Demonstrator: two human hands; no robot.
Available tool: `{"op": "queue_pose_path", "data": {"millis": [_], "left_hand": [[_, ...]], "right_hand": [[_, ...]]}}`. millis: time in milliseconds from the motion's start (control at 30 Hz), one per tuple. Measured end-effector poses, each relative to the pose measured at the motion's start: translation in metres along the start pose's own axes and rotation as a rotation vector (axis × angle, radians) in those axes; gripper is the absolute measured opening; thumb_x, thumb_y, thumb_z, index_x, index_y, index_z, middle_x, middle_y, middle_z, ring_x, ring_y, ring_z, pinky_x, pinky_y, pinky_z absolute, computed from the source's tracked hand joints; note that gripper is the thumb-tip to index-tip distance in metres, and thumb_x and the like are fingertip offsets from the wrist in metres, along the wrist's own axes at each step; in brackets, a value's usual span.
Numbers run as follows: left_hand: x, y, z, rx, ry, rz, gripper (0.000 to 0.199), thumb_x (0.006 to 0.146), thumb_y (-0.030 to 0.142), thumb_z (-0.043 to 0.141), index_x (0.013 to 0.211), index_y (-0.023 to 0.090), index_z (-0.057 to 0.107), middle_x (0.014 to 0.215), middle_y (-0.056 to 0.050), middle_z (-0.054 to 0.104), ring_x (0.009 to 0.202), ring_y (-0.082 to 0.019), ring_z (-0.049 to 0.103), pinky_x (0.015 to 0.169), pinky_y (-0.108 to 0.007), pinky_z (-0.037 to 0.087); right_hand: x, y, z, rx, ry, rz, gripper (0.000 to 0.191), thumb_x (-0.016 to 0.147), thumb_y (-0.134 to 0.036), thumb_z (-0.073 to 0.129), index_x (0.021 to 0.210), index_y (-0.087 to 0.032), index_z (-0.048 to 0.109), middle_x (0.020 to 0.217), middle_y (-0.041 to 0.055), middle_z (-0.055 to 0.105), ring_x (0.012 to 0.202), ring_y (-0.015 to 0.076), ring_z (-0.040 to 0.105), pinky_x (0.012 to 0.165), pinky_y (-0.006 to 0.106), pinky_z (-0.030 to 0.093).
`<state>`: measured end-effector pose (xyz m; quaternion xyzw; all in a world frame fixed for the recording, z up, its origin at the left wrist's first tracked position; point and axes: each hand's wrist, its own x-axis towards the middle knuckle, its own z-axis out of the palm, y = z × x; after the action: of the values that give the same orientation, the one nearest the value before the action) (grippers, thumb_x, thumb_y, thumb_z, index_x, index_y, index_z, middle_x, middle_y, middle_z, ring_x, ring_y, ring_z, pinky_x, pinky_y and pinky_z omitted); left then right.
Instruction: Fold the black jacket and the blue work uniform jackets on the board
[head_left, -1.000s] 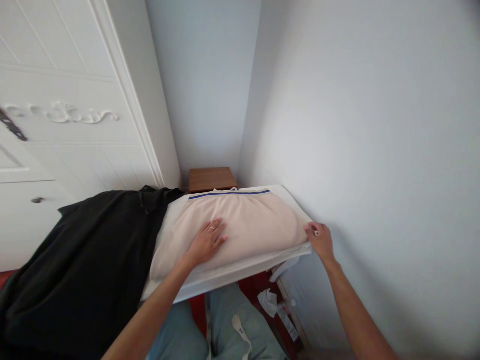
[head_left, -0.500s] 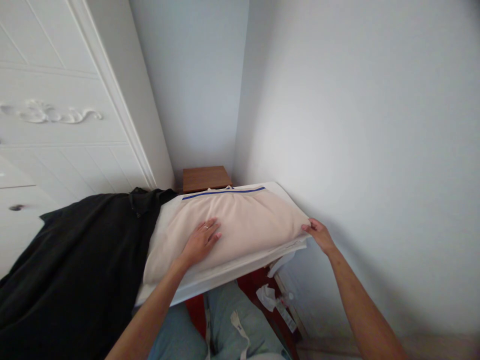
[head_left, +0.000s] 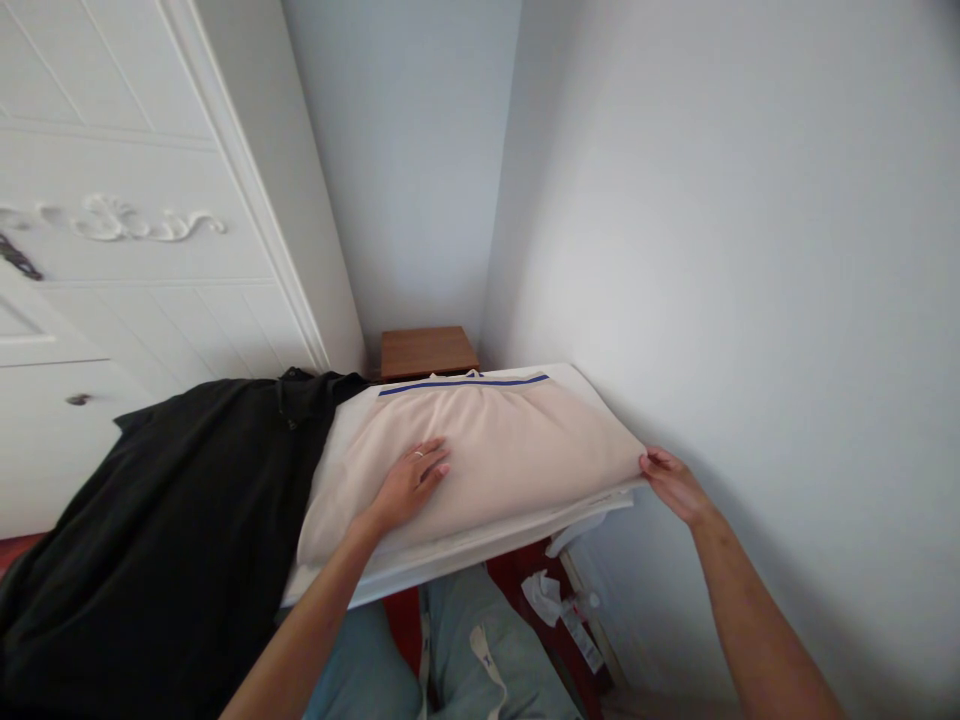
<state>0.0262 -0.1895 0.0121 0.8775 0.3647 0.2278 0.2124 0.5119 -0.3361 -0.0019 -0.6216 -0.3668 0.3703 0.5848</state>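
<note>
A pale pink garment (head_left: 517, 440) with a gathered, navy-striped band along its far edge lies spread on a white flat surface (head_left: 420, 570). My left hand (head_left: 412, 480), with a ring on one finger, rests palm down on the left half of the cloth, fingers stretched out. At the garment's right corner, by the wall, my right hand (head_left: 671, 480) pinches the edge between thumb and fingers. The cloth there is drawn fairly smooth, while small folds run down from the band.
A black garment (head_left: 180, 500) covers the left side, against a white cabinet (head_left: 150, 220). Behind stands a brown wooden box-like piece (head_left: 427, 350). The wall (head_left: 720, 250) is close on the right. Below lie crumpled white tissue (head_left: 541, 597) and a small bottle (head_left: 589, 602).
My right hand has moved a little to the right, pulling the pink garment's corner outward and tauter. My left hand stays flat on the cloth. The whole view has shifted slightly.
</note>
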Motion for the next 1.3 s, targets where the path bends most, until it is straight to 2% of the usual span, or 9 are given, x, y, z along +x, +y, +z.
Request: {"op": "queue_pose_path", "data": {"millis": [133, 200, 367, 500, 633, 700, 867, 1067, 1300], "left_hand": [[-0.001, -0.001, 0.001, -0.013, 0.003, 0.006, 0.051, 0.100, 0.051, 0.035, 0.133, 0.021, 0.060, 0.146, -0.009, 0.051, 0.136, -0.023, 0.046, 0.118, -0.048, 0.030], [-0.001, 0.000, 0.002, -0.015, 0.003, 0.004, 0.051, 0.100, 0.051, 0.035, 0.132, 0.021, 0.060, 0.146, -0.009, 0.051, 0.137, -0.023, 0.046, 0.118, -0.048, 0.030], [-0.002, 0.003, 0.001, -0.003, 0.004, -0.003, 0.051, 0.100, 0.050, 0.035, 0.132, 0.019, 0.060, 0.147, -0.009, 0.051, 0.138, -0.022, 0.045, 0.119, -0.045, 0.030], [-0.003, 0.005, 0.000, -0.002, 0.011, 0.006, 0.049, 0.100, 0.049, 0.036, 0.132, 0.020, 0.060, 0.146, -0.009, 0.052, 0.136, -0.021, 0.046, 0.119, -0.044, 0.031], [-0.004, 0.006, -0.002, -0.024, 0.015, 0.020, 0.048, 0.100, 0.049, 0.037, 0.131, 0.021, 0.061, 0.145, -0.008, 0.053, 0.136, -0.021, 0.047, 0.119, -0.045, 0.031], [-0.004, 0.006, -0.003, -0.032, 0.015, 0.016, 0.047, 0.100, 0.049, 0.038, 0.130, 0.021, 0.061, 0.145, -0.007, 0.053, 0.136, -0.021, 0.047, 0.119, -0.044, 0.032], [-0.004, 0.009, -0.005, -0.035, 0.019, 0.009, 0.045, 0.099, 0.048, 0.040, 0.129, 0.022, 0.063, 0.144, -0.007, 0.054, 0.135, -0.021, 0.047, 0.118, -0.044, 0.033], [-0.005, 0.010, -0.006, -0.036, 0.008, 0.005, 0.046, 0.100, 0.048, 0.040, 0.130, 0.021, 0.062, 0.145, -0.008, 0.053, 0.136, -0.022, 0.047, 0.118, -0.045, 0.032], [-0.004, 0.008, -0.004, -0.038, -0.004, -0.006, 0.047, 0.099, 0.049, 0.040, 0.133, 0.022, 0.060, 0.147, -0.007, 0.051, 0.137, -0.022, 0.045, 0.119, -0.045, 0.030]], "right_hand": [[-0.010, -0.013, -0.011, -0.272, -0.209, 0.037, 0.048, 0.059, -0.044, 0.085, 0.098, -0.018, 0.073, 0.101, 0.0106, 0.074, 0.094, 0.0261, 0.067, 0.089, 0.039, 0.052], [-0.012, -0.015, -0.010, -0.351, -0.246, 0.058, 0.049, 0.058, -0.043, 0.085, 0.098, -0.018, 0.073, 0.101, 0.0108, 0.074, 0.093, 0.0275, 0.067, 0.086, 0.040, 0.053], [-0.010, -0.013, 0.001, -0.422, -0.092, 0.033, 0.048, 0.050, -0.043, 0.086, 0.088, -0.017, 0.073, 0.085, 0.0083, 0.075, 0.078, 0.0271, 0.068, 0.072, 0.038, 0.056], [-0.005, -0.010, 0.000, -0.358, 0.000, 0.012, 0.037, 0.054, -0.041, 0.080, 0.081, -0.018, 0.073, 0.078, 0.0060, 0.074, 0.069, 0.0247, 0.068, 0.063, 0.034, 0.055], [0.009, -0.002, 0.007, -0.278, 0.159, -0.060, 0.023, 0.051, -0.037, 0.072, 0.068, -0.022, 0.069, 0.070, 0.0032, 0.072, 0.069, 0.0245, 0.068, 0.062, 0.033, 0.055], [0.017, 0.004, 0.015, -0.163, 0.184, -0.078, 0.023, 0.050, -0.036, 0.071, 0.067, -0.023, 0.066, 0.067, 0.0035, 0.071, 0.072, 0.0264, 0.068, 0.065, 0.037, 0.056], [0.018, 0.005, 0.022, 0.013, 0.131, -0.037, 0.030, 0.045, -0.027, 0.075, 0.073, -0.025, 0.063, 0.069, 0.0021, 0.070, 0.070, 0.0249, 0.069, 0.063, 0.035, 0.057], [-0.015, -0.005, 0.010, -0.130, -0.091, 0.062, 0.062, 0.052, -0.032, 0.084, 0.109, -0.027, 0.062, 0.098, 0.0069, 0.074, 0.086, 0.0256, 0.071, 0.076, 0.034, 0.060], [-0.011, -0.006, 0.015, -0.387, -0.032, 0.014, 0.049, 0.051, -0.041, 0.080, 0.094, -0.021, 0.069, 0.086, 0.0059, 0.075, 0.077, 0.0257, 0.069, 0.068, 0.032, 0.058]]}}
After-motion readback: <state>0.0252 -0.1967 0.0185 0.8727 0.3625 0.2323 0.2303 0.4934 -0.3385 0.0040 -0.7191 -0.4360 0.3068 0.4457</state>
